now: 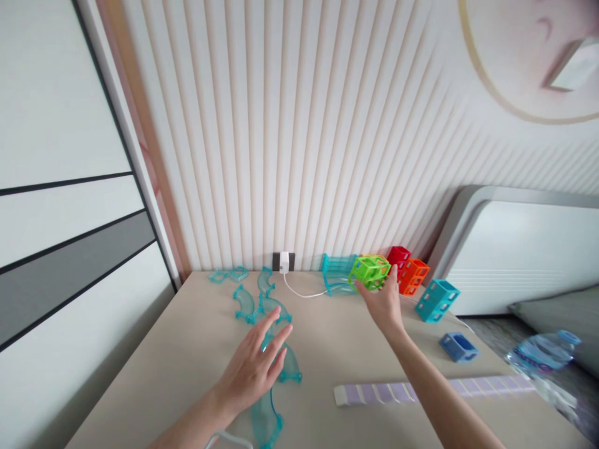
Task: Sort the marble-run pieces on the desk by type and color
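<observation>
My right hand [384,304] grips a light green openwork block [369,272] between thumb and fingers, at the back right of the table. Behind and beside it stand a red block [399,254] and an orange block [413,276]. My left hand [255,362] is open, fingers spread, over several translucent teal curved track pieces [287,363]. It hides part of them, and I cannot tell whether it touches any. Just left of the green block, straight teal track pieces [337,272] lie by the wall.
A teal block [436,300] and a blue block [458,347] stand at the right. A lilac segmented strip [379,393] lies near the front. A white charger [284,262] with its cable [304,295] is at the wall. A water bottle [543,351] is beyond the right edge.
</observation>
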{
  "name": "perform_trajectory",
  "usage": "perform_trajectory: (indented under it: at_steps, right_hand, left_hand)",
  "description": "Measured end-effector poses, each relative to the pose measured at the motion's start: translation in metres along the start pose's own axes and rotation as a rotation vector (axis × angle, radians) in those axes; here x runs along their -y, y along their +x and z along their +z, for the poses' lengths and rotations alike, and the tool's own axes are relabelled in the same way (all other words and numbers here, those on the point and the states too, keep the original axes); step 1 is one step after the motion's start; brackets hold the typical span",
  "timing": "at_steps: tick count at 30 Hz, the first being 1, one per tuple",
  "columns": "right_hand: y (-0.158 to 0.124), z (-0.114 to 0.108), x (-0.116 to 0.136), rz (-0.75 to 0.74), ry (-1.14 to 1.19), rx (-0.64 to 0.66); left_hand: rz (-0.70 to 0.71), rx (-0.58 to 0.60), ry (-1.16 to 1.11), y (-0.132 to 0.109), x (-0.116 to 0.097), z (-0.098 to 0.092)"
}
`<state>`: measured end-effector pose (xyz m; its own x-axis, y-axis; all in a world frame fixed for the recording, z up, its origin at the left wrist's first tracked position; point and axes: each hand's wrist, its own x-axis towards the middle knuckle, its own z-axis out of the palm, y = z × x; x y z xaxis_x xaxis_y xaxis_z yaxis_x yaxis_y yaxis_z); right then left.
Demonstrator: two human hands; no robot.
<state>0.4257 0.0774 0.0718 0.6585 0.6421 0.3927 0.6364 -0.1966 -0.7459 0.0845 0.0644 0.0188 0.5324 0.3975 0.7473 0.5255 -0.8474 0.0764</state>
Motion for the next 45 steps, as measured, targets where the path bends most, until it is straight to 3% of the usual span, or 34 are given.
perform_trajectory:
  at_steps: [5, 17, 31, 45]
  right_hand:
    - [0.042, -0.01, -0.037, 0.124, -0.103, -0.056]
    - [0.049, 0.014, -0.086, 0.11, -0.158, -0.031]
    - [0.045, 0.014, -0.096, 0.158, -0.266, 0.03]
    - [0.045, 0.008, -0.086, 0.192, -0.353, 0.037]
  left_hand:
    - [0.024, 0.012, -0.005, 0.001, -0.002, -0.001]
    - [0.015, 0.026, 0.007, 0.003, -0.002, -0.002]
    - [0.015, 0.042, -0.033, 0.001, -0.002, -0.001]
    - [0.028, 0.061, -0.021, 0.002, -0.003, -0.001]
